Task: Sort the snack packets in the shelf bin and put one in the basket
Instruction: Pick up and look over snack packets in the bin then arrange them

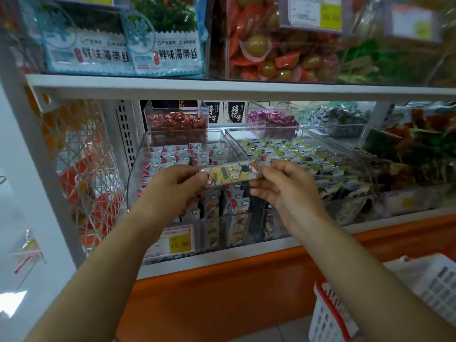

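I hold one long yellow-and-white snack packet [234, 172] level above the clear shelf bin [138, 169]. My left hand [177, 186] pinches its left end and my right hand [283, 186] pinches its right end. Below it, the bin holds several white-and-red snack packets [170, 156], some standing upright at the front. A white basket [330, 314] with a red handle sits at the lower right, beneath my right forearm.
A neighbouring clear bin [303, 154] of yellow-tipped packets stands to the right. A price tag [176, 240] reading 15.80 hangs on the bin front. An upper shelf [222, 86] carries seaweed packs and wrapped snacks. A white net with orange items [84, 169] hangs at left.
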`<state>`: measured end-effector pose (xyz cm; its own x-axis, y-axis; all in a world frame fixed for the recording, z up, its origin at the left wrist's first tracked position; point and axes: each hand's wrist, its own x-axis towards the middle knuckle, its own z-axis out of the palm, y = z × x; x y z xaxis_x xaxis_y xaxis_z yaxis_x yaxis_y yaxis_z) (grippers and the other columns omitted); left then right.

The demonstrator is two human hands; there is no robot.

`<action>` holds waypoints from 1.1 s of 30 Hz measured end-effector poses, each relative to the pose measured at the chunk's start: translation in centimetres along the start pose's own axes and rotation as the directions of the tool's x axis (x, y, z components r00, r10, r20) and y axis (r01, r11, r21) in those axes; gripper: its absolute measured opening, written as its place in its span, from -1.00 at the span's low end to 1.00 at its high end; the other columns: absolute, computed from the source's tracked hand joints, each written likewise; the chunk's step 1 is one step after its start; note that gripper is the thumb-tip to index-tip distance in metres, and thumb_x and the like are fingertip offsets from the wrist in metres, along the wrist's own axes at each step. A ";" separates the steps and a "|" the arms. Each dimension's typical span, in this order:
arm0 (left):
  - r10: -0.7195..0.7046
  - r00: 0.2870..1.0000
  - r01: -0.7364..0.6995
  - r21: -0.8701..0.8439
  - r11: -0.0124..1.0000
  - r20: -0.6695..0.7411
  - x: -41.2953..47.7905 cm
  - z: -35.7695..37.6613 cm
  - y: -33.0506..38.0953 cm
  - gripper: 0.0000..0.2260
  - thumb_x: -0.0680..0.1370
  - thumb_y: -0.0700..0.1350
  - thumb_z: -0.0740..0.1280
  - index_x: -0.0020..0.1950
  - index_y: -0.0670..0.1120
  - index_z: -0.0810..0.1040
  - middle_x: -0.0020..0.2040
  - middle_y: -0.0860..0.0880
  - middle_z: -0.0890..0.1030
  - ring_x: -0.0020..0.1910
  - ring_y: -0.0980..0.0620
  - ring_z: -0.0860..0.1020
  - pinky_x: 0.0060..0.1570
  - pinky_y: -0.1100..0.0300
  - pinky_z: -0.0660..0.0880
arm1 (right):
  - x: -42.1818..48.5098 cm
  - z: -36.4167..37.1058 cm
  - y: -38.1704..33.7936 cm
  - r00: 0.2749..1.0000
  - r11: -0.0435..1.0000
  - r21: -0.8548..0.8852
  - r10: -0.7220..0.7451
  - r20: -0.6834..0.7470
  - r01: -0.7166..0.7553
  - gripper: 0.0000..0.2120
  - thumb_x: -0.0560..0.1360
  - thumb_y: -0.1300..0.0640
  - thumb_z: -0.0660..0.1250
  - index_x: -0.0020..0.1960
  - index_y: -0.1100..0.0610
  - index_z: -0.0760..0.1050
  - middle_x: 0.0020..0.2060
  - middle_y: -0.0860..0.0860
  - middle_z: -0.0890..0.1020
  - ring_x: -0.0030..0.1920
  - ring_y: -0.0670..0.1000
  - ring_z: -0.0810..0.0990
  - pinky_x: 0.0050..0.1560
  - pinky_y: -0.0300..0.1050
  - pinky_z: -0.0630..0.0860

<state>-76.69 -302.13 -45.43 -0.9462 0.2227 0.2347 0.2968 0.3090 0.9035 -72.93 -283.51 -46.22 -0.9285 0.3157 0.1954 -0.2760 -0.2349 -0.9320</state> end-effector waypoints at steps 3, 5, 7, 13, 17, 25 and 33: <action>-0.110 0.993 0.115 -0.239 0.964 0.035 0.1 0.1 -0.1 -0.83 0.57 -0.06 0.24 -0.02 -0.08 0.60 -0.17 -0.05 0.66 -0.18 0.05 0.59 -0.33 0.31 0.50 | -0.1 -0.2 0.0 0.997 0.991 0.109 0.078 0.031 -0.081 -0.88 0.50 0.31 0.30 -0.20 0.23 0.55 -0.33 0.09 0.66 -0.34 -0.01 0.66 -0.35 -0.23 0.58; -0.152 0.987 0.159 -0.383 0.910 0.049 0.0 0.1 0.0 -0.80 0.57 -0.05 0.25 -0.09 -0.12 0.59 -0.27 -0.04 0.64 -0.28 0.08 0.59 -0.35 0.30 0.53 | -0.1 -0.3 0.0 0.990 0.974 0.177 0.128 0.063 -0.138 -0.92 0.48 0.29 0.31 -0.18 0.23 0.56 -0.34 0.08 0.67 -0.34 -0.03 0.66 -0.36 -0.24 0.58; -0.174 0.983 0.179 -0.500 0.848 0.057 -0.1 0.1 0.3 -0.78 0.57 -0.06 0.24 -0.19 -0.13 0.56 -0.36 -0.04 0.61 -0.40 0.12 0.56 -0.44 0.32 0.50 | -0.1 -0.3 0.0 0.982 0.953 0.239 0.171 0.085 -0.186 -0.93 0.48 0.27 0.31 -0.14 0.25 0.56 -0.35 0.08 0.67 -0.35 -0.03 0.66 -0.37 -0.24 0.58; -0.172 0.985 0.159 -0.566 0.809 0.031 0.1 0.1 0.4 -0.78 0.58 -0.13 0.23 -0.24 -0.14 0.54 -0.42 -0.03 0.58 -0.44 0.13 0.53 -0.39 0.35 0.52 | 0.1 -0.4 0.1 0.965 0.897 0.357 0.239 0.104 -0.261 -0.88 0.51 0.27 0.28 -0.14 0.27 0.56 -0.41 0.09 0.64 -0.39 -0.03 0.65 -0.42 -0.25 0.56; -0.218 0.975 0.187 -0.680 0.709 0.041 0.2 0.1 0.7 -0.86 0.57 -0.21 0.23 -0.14 -0.15 0.54 -0.45 -0.01 0.56 -0.45 0.15 0.53 -0.43 0.38 0.50 | 0.1 -0.4 0.1 0.959 0.878 0.384 0.263 0.110 -0.285 -0.86 0.50 0.28 0.28 -0.19 0.27 0.58 -0.42 0.10 0.64 -0.40 -0.03 0.65 -0.43 -0.26 0.56; -0.120 0.990 0.138 -0.537 0.833 0.069 0.1 0.4 0.8 -0.87 0.56 -0.23 0.23 -0.14 -0.16 0.55 -0.16 -0.14 0.57 -0.27 0.04 0.57 -0.34 0.30 0.56 | 0.2 -0.4 0.6 0.997 0.988 0.143 0.044 0.061 -0.053 -0.89 0.54 0.18 0.26 -0.03 0.14 0.57 -0.30 0.04 0.64 -0.29 0.04 0.67 -0.33 -0.14 0.59; -0.020 0.999 0.031 -0.268 0.963 0.045 -0.1 0.4 0.7 -0.79 0.54 -0.17 0.27 0.15 -0.07 0.56 0.01 -0.05 0.63 -0.10 0.10 0.64 -0.17 0.37 0.56 | 0.0 0.1 0.8 0.996 0.993 -0.112 -0.030 0.089 0.040 -0.84 0.51 0.29 0.30 -0.13 0.10 0.62 -0.15 0.07 0.62 -0.25 -0.06 0.66 -0.24 -0.15 0.62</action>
<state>-76.34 -301.54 -44.94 -0.9451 0.2582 0.2001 0.2216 0.0567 0.9735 -73.18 -283.79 -46.97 -0.9383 0.2392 0.2496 -0.2832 -0.1179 -0.9518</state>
